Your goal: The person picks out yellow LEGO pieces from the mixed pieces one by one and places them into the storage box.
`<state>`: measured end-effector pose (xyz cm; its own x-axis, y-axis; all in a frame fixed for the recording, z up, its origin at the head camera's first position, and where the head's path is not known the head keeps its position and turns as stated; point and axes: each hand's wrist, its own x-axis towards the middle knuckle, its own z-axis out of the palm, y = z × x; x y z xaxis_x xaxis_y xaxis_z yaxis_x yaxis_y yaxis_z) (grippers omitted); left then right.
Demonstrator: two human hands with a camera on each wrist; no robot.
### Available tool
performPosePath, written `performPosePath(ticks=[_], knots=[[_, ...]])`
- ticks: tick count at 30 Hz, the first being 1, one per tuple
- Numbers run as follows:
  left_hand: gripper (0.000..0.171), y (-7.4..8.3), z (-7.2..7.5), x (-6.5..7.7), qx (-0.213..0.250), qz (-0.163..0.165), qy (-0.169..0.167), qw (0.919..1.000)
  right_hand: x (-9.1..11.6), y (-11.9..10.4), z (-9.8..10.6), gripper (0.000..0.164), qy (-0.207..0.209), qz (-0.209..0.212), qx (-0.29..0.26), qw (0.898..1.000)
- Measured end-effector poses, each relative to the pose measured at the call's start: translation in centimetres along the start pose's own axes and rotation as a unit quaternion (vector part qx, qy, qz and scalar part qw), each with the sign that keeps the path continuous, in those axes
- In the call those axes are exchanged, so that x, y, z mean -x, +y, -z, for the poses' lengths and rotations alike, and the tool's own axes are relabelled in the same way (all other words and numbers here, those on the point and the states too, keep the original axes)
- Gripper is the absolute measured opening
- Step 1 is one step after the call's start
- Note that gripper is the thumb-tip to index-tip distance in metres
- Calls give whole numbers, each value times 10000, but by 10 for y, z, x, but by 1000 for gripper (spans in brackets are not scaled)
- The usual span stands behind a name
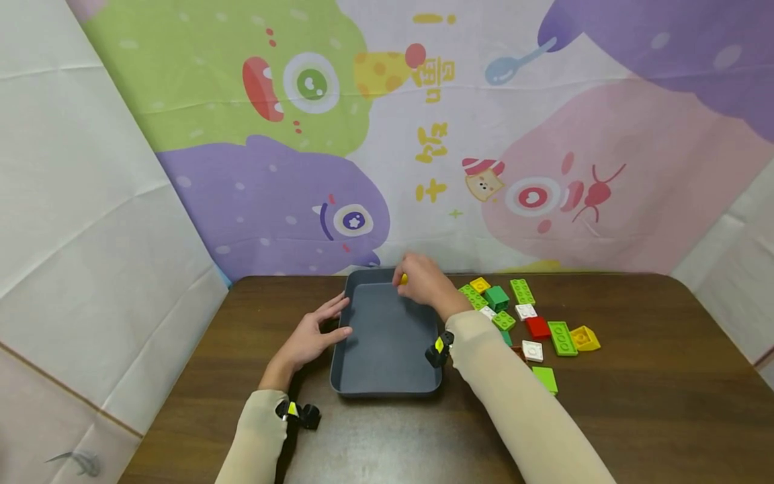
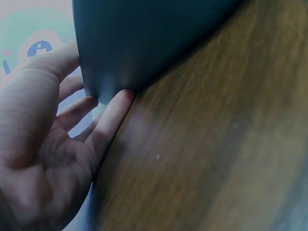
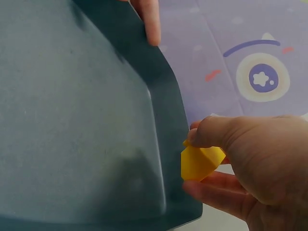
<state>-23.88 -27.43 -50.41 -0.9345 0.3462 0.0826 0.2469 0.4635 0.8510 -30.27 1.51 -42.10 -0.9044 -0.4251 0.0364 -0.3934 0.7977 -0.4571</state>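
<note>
A dark grey rectangular tray lies on the table, its bare floor showing. At its left side my left hand holds the tray wall, with the thumb over the rim and the fingers against the outside. My right hand pinches a yellow toy brick between thumb and fingers, over the tray's far edge. In the head view, fingers hide most of that brick. The right wrist view shows its sloped face close to the tray's inner wall.
Right of the tray lie several loose toy bricks, among them a dark green brick, a red brick, a light green brick and a yellow brick. My right forearm covers some. A printed cloth hangs behind the wooden table.
</note>
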Motion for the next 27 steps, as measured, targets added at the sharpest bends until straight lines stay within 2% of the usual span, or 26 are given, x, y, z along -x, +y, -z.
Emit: performPosePath(ticks=[3, 6, 8, 12, 13, 15, 16, 19, 20, 21, 22, 23, 27], knots=[[73, -5, 1, 0, 26, -125, -37, 9999, -1, 1, -2, 12, -39, 3, 72, 10000], [74, -17, 2, -1, -185, -401, 41, 9990, -2, 3, -7, 11, -103, 111, 132, 9998], [74, -18, 3, 0, -237, -449, 64, 9987, -2, 3, -10, 12, -156, 171, 127, 9997], [71, -8, 2, 2, -83, -175, 9, 9998, -1, 3, -13, 11, -239, 145, 69, 9996], [72, -14, 2, 0, 16, -49, -16, 10000, -1, 3, -13, 11, -246, 114, 66, 9996], [71, -11, 2, -1, 35, 67, -37, 10000, -2, 6, -14, 10, -268, 86, 90, 9996], [71, -10, 2, -2, 32, 76, -43, 10000, -14, 21, -26, 10, -254, 135, 106, 9995], [71, -8, 2, -4, 30, 53, -24, 10000, -32, 44, -41, 6, -207, 222, 229, 9993], [70, 3, 2, -2, -13, 63, -24, 10000, -35, 46, -41, 6, -246, 206, 253, 9992], [70, 4, 2, -3, 4, 52, -14, 10000, -36, 47, -42, 5, -245, 212, 295, 9990], [70, 3, 2, -3, 4, 47, -14, 10000, -37, 47, -41, 6, -301, 156, 258, 9991], [70, 4, 2, -3, -2, 54, -15, 10000, -26, 33, -30, 8, -371, 67, 243, 9990], [72, 3, 2, -1, 15, 79, -52, 10000, -9, 11, -14, 11, -676, -137, 195, 9974]])
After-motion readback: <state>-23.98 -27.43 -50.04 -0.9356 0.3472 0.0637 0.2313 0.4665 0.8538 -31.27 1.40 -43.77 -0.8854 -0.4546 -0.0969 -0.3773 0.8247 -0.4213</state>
